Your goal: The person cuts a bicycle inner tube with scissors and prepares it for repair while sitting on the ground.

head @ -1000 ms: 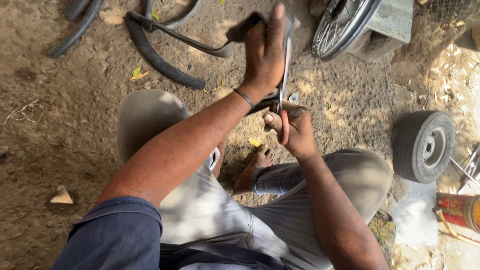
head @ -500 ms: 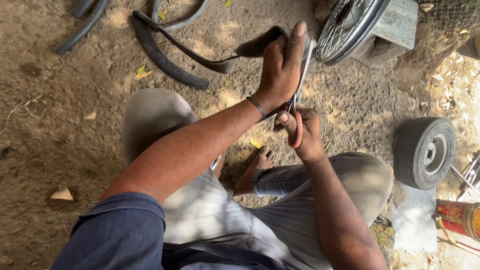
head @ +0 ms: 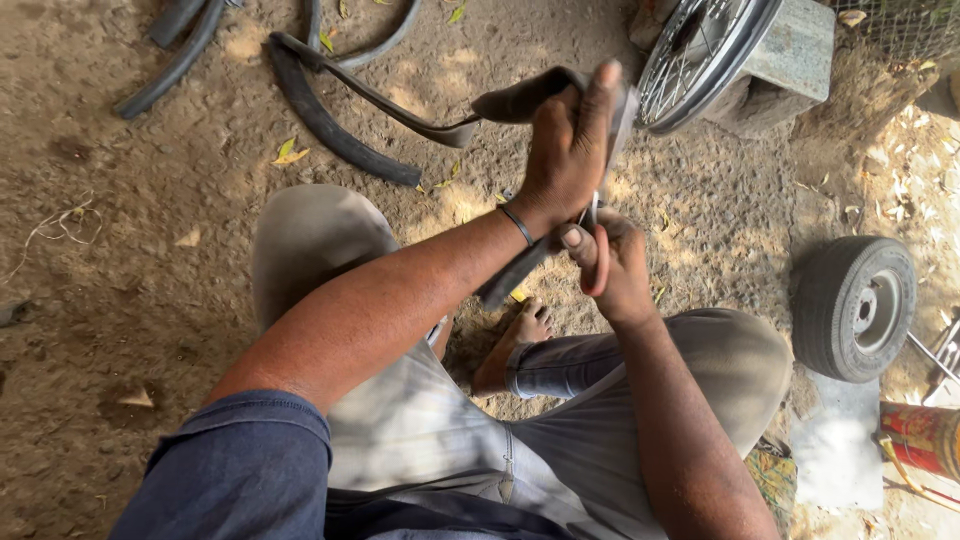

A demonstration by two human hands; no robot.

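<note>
Left hand (head: 565, 150) raised higher, grip closed on rubber strip (head: 380, 100), right hand (head: 610, 265) gripping shears (head: 592, 215)

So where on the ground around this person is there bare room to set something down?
Bare dirt lies at the left, between the raised knee and the rubber strips up top. A smaller patch lies between the spoked wheel and the small tyre. Crowded: around both hands, left hand and right hand, holding rubber and scissors.
</note>
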